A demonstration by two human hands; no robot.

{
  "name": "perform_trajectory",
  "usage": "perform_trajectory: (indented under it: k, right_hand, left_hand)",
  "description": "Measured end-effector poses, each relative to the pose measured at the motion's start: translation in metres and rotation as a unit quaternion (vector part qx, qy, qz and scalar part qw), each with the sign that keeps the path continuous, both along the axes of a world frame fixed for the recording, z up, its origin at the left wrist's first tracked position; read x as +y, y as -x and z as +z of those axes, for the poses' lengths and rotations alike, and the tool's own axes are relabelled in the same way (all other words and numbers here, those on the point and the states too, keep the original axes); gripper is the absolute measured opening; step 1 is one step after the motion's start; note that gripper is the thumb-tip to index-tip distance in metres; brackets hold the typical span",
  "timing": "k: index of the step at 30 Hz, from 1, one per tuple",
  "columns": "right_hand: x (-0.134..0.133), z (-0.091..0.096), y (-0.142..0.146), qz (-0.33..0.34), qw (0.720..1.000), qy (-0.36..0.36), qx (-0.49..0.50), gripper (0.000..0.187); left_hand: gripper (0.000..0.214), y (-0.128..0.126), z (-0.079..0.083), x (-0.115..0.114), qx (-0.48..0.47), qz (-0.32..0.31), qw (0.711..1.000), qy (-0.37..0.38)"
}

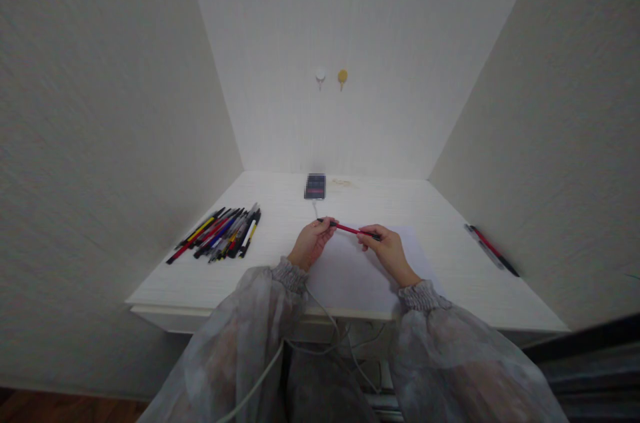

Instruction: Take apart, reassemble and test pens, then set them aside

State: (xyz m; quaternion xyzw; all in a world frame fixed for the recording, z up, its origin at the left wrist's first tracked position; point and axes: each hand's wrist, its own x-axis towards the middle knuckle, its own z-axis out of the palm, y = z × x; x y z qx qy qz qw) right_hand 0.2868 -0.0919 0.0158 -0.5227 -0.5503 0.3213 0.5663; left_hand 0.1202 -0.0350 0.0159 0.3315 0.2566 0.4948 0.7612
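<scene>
Dark device (315,186) blurred, unreadable; red pen (349,229) partly hidden under fingers (369,240).

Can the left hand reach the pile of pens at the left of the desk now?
Probably yes: nothing lies on the desk between the left hand and the pile of pens. However, it grips one end of the red pen, shared with the right hand.

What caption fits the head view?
Left hand and right hand hold a red pen over a sheet on the desk; pen pile left, two pens right.
</scene>
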Motion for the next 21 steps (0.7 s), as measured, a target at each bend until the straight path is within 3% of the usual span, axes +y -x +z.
perform_trajectory:
  k: [6,12,17,21]
  right_hand:
    - [-0.003,0.004,0.000,0.007,0.999,-0.009,0.030,0.019]
    - [0.000,0.004,0.000,0.011,0.986,-0.063,0.151,0.020]
    - [0.003,0.007,-0.002,0.050,0.940,-0.090,0.324,0.013]
    - [0.004,0.011,-0.010,0.103,0.893,-0.094,0.428,0.009]
  left_hand:
    - [0.009,0.002,0.000,-0.001,0.013,-0.013,1.000,-0.011]
    - [0.008,0.002,-0.003,-0.002,-0.013,-0.090,0.995,-0.027]
    - [0.018,0.004,-0.007,-0.003,0.038,-0.140,0.989,-0.023]
    - [0.020,0.005,-0.011,0.002,0.039,-0.085,0.996,0.000]
